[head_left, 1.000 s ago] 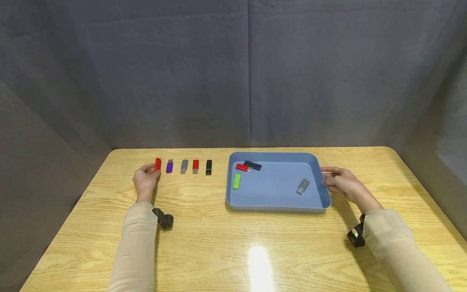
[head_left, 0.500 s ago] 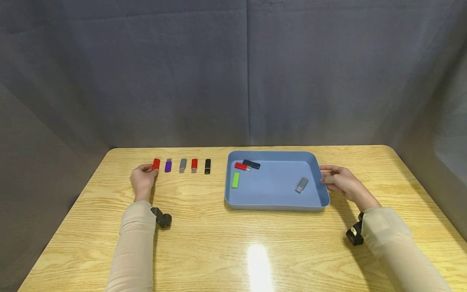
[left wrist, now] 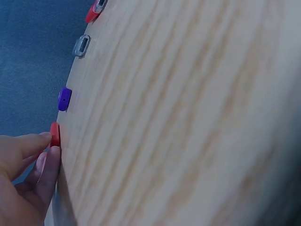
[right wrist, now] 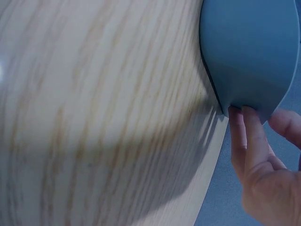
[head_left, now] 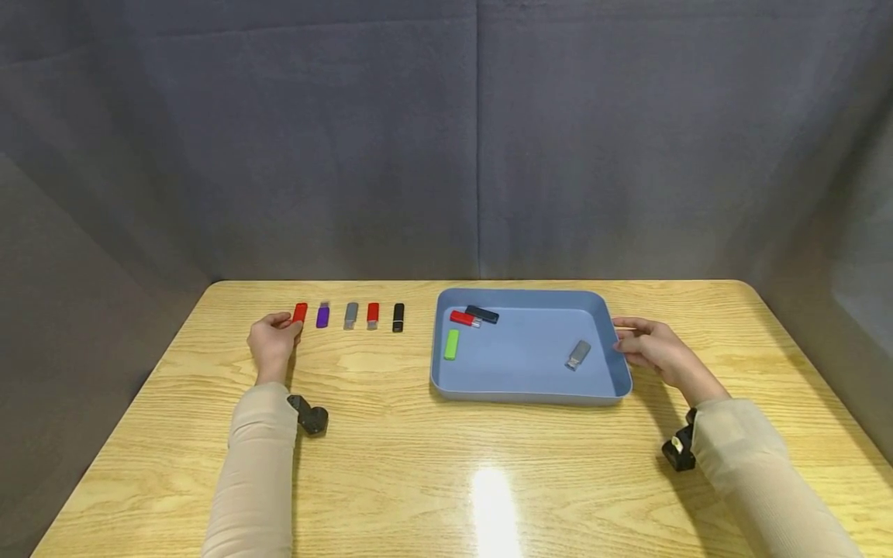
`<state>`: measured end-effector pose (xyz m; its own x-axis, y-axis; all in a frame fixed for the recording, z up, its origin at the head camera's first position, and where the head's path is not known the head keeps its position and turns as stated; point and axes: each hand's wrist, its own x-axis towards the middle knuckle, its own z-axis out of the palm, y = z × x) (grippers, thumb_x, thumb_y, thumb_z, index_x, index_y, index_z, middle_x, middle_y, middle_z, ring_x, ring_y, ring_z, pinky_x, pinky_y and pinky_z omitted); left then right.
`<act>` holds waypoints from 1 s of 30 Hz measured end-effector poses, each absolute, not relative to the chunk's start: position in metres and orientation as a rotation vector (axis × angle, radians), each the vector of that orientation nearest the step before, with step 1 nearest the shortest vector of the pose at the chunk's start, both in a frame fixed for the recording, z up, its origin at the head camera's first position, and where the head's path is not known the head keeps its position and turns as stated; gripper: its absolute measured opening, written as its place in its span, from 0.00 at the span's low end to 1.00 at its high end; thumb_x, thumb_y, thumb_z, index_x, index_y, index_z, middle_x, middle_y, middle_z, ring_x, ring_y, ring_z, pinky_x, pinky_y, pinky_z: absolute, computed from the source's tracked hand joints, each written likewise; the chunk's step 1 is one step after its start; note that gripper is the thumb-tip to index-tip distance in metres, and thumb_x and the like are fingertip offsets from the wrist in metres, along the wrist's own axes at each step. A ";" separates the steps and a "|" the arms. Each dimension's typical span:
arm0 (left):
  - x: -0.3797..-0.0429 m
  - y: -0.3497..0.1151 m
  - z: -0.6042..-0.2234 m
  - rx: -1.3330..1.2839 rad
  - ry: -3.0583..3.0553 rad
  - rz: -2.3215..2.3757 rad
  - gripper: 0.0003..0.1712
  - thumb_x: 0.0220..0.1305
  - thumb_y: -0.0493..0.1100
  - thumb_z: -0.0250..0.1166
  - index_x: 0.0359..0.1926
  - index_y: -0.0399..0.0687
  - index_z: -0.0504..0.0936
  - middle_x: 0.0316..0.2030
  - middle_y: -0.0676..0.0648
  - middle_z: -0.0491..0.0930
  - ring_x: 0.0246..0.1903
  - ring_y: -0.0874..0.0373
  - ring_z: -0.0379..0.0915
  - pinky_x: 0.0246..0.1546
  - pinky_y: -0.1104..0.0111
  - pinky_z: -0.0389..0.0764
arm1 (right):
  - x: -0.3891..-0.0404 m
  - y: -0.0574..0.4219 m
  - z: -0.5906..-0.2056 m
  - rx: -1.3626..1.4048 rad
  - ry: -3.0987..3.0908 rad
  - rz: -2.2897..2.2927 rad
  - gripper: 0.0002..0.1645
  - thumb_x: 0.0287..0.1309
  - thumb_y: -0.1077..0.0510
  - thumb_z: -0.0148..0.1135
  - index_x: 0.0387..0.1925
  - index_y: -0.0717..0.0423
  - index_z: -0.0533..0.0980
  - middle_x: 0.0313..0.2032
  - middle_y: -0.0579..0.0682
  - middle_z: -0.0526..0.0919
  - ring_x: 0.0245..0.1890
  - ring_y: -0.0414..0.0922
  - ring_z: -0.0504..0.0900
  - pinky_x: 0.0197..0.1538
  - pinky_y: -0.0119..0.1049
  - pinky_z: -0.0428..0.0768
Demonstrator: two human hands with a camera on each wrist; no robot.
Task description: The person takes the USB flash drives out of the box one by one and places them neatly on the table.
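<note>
At the left end of a row on the table, my left hand pinches a red USB stick between thumb and fingers. In the left wrist view, this red stick is partly covered by the fingertips. Beside it lies a purple USB stick, followed by a grey one, another red one and a black one. My right hand holds the right side of the blue tray. Its fingers lie against the outer wall, with the thumb at the rim.
Inside the tray are a red USB stick, a black one, a green one and a grey one. Wooden tabletop extends in front of the tray. A dark curtain hangs behind the table.
The red USB stick in my left hand has been lowered from a raised position into the row beside the purple one. My right hand and the tray have stayed in place.
</note>
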<state>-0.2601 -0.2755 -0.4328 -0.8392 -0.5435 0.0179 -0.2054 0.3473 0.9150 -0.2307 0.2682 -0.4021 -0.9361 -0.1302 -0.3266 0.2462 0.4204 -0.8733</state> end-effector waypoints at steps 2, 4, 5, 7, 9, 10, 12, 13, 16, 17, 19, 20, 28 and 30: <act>-0.260 -0.275 -0.431 0.667 -2.294 -1.486 0.19 0.62 0.33 0.61 0.53 0.27 0.77 0.44 0.32 0.78 0.18 0.77 0.65 0.20 0.86 0.73 | -0.231 0.268 -0.402 0.102 2.335 -1.526 0.39 0.62 0.64 0.52 0.70 0.70 0.50 0.64 0.69 0.63 0.36 0.23 0.74 0.43 0.20 0.79; -0.260 -0.275 -0.430 0.671 -2.285 -1.494 0.19 0.62 0.33 0.61 0.53 0.28 0.77 0.43 0.34 0.78 0.18 0.76 0.66 0.20 0.86 0.73 | -0.231 0.269 -0.402 0.105 2.334 -1.528 0.39 0.62 0.64 0.52 0.70 0.71 0.50 0.63 0.68 0.64 0.36 0.23 0.75 0.43 0.20 0.79; -0.260 -0.274 -0.429 0.673 -2.279 -1.504 0.19 0.62 0.33 0.61 0.53 0.28 0.77 0.43 0.36 0.77 0.18 0.77 0.65 0.20 0.86 0.73 | -0.231 0.269 -0.402 0.104 2.336 -1.528 0.39 0.62 0.64 0.52 0.70 0.71 0.50 0.62 0.68 0.65 0.36 0.23 0.75 0.43 0.20 0.79; -0.261 -0.274 -0.427 0.679 -2.255 -1.551 0.20 0.62 0.34 0.61 0.54 0.29 0.77 0.41 0.40 0.76 0.19 0.76 0.67 0.20 0.85 0.74 | -0.232 0.269 -0.402 0.105 2.331 -1.533 0.39 0.62 0.64 0.52 0.70 0.71 0.50 0.63 0.68 0.65 0.36 0.23 0.75 0.43 0.20 0.79; -0.262 -0.272 -0.424 0.682 -2.212 -1.621 0.20 0.62 0.33 0.61 0.55 0.29 0.76 0.38 0.44 0.76 0.19 0.76 0.68 0.21 0.84 0.75 | -0.232 0.269 -0.402 0.103 2.323 -1.541 0.39 0.63 0.64 0.52 0.70 0.71 0.49 0.63 0.68 0.63 0.36 0.23 0.75 0.42 0.21 0.79; -0.263 -0.270 -0.422 0.680 -2.197 -1.646 0.21 0.62 0.33 0.62 0.55 0.29 0.76 0.36 0.46 0.76 0.19 0.76 0.69 0.21 0.84 0.76 | -0.232 0.269 -0.402 0.104 2.320 -1.544 0.39 0.63 0.64 0.52 0.70 0.71 0.49 0.64 0.69 0.63 0.36 0.23 0.75 0.42 0.21 0.79; -0.266 -0.266 -0.419 0.661 -2.183 -1.669 0.21 0.61 0.33 0.62 0.55 0.28 0.76 0.33 0.50 0.76 0.19 0.77 0.69 0.22 0.84 0.76 | -0.232 0.269 -0.402 0.107 2.314 -1.548 0.39 0.63 0.64 0.52 0.70 0.71 0.49 0.64 0.69 0.62 0.35 0.24 0.75 0.41 0.21 0.79; -0.267 -0.263 -0.417 0.644 -2.180 -1.673 0.21 0.61 0.33 0.62 0.55 0.28 0.76 0.31 0.52 0.76 0.19 0.78 0.68 0.22 0.84 0.77 | -0.232 0.269 -0.402 0.108 2.314 -1.551 0.39 0.63 0.64 0.52 0.70 0.72 0.49 0.64 0.70 0.61 0.35 0.23 0.75 0.41 0.21 0.79; -0.270 -0.252 -0.411 0.581 -2.190 -1.660 0.20 0.60 0.33 0.63 0.53 0.27 0.77 0.31 0.53 0.75 0.20 0.80 0.67 0.24 0.85 0.77 | -0.232 0.268 -0.403 0.111 2.318 -1.553 0.39 0.63 0.64 0.52 0.70 0.72 0.50 0.63 0.69 0.63 0.35 0.23 0.75 0.40 0.20 0.79; -0.271 -0.249 -0.409 0.560 -2.195 -1.659 0.20 0.60 0.33 0.63 0.53 0.27 0.77 0.32 0.52 0.75 0.20 0.80 0.67 0.25 0.85 0.77 | -0.232 0.268 -0.403 0.111 2.319 -1.555 0.39 0.62 0.64 0.53 0.70 0.72 0.50 0.62 0.68 0.65 0.35 0.23 0.75 0.41 0.20 0.79; -0.272 -0.241 -0.404 0.528 -2.198 -1.690 0.20 0.61 0.33 0.63 0.54 0.28 0.76 0.34 0.50 0.74 0.20 0.78 0.68 0.26 0.85 0.78 | -0.231 0.268 -0.403 0.105 2.319 -1.559 0.38 0.63 0.63 0.53 0.69 0.73 0.51 0.61 0.65 0.68 0.35 0.22 0.74 0.41 0.19 0.79; -0.272 -0.237 -0.402 0.514 -2.203 -1.704 0.21 0.61 0.33 0.62 0.54 0.29 0.76 0.36 0.49 0.75 0.20 0.78 0.69 0.27 0.84 0.78 | -0.231 0.269 -0.404 0.102 2.319 -1.562 0.38 0.63 0.62 0.53 0.69 0.73 0.51 0.59 0.62 0.70 0.35 0.21 0.74 0.42 0.19 0.78; -0.272 -0.206 -0.385 0.346 -2.280 -1.835 0.23 0.63 0.33 0.61 0.59 0.31 0.73 0.48 0.38 0.75 0.26 0.77 0.70 0.33 0.84 0.78 | -0.231 0.270 -0.407 0.111 2.331 -1.556 0.38 0.66 0.58 0.51 0.69 0.72 0.52 0.61 0.65 0.68 0.36 0.18 0.72 0.44 0.17 0.77; -0.273 -0.199 -0.383 0.317 -2.304 -1.847 0.23 0.63 0.34 0.61 0.59 0.33 0.73 0.49 0.38 0.75 0.27 0.76 0.71 0.34 0.83 0.79 | -0.232 0.268 -0.406 0.132 2.323 -1.561 0.38 0.66 0.57 0.51 0.70 0.71 0.52 0.66 0.69 0.61 0.36 0.17 0.71 0.44 0.16 0.76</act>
